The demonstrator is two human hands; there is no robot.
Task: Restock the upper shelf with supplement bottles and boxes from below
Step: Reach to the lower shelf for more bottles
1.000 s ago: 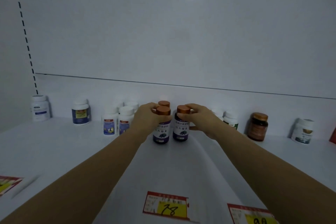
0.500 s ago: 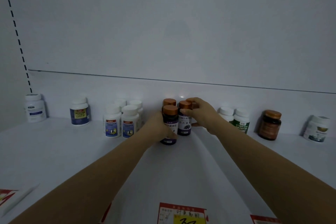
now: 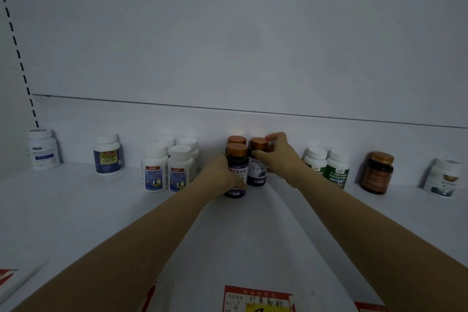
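Copper-capped purple bottles (image 3: 240, 172) stand upright, clustered on shelf (image 3: 76, 210).

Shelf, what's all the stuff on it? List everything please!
shelf: one, white, under everything.
purple bottles: three seen, copper caps, middle back.
white bottles: four, orange-and-blue labels, left of those.
blue-label bottle: one, white cap, further left.
plain bottle: one, white, far left.
green-label bottles: two, white caps, right of hands.
brown jar: one, copper lid, further right.
pale bottle: one, white, far right.
price tags: three partly seen, red, front edge.
left hand: one, gripping the front purple bottle.
right hand: one, holding a back purple bottle.
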